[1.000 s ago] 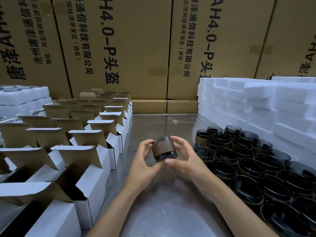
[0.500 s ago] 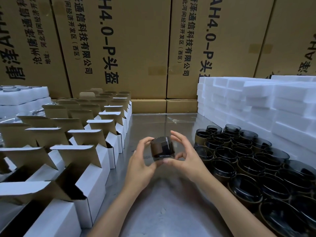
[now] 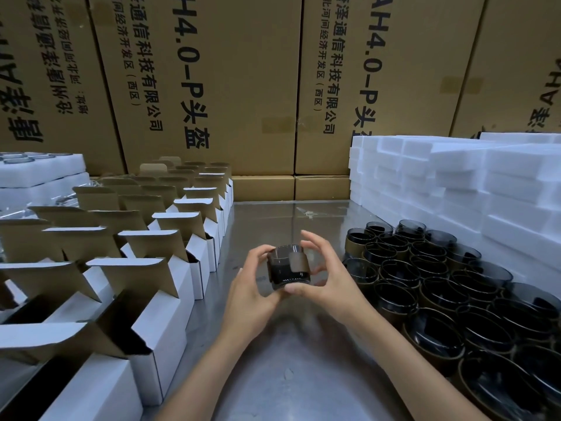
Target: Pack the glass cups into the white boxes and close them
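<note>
A dark glass cup [image 3: 280, 268] with a brown paper band round its side is held above the steel table [image 3: 273, 375], mouth tilted up and away. My left hand [image 3: 253, 288] grips its left side with thumb and fingers. My right hand [image 3: 326, 279] supports it from below and right, upper fingers spread and lifted off the band. Several more dark cups [image 3: 431, 287] with brown bands stand packed together on the right. Rows of white boxes [image 3: 170, 302] with brown-lined lids standing open fill the left side.
Stacks of white foam blocks [image 3: 455, 183] rise at the back right. White foam trays [image 3: 39, 171] with round holes sit at the far left. Tall brown cartons [image 3: 243, 86] wall off the back, with two low cartons [image 3: 291, 186] at their foot.
The cup has been turned in both hands, so its mouth now tips upward and the brown band faces right. The hands have stayed over the middle of the table.
</note>
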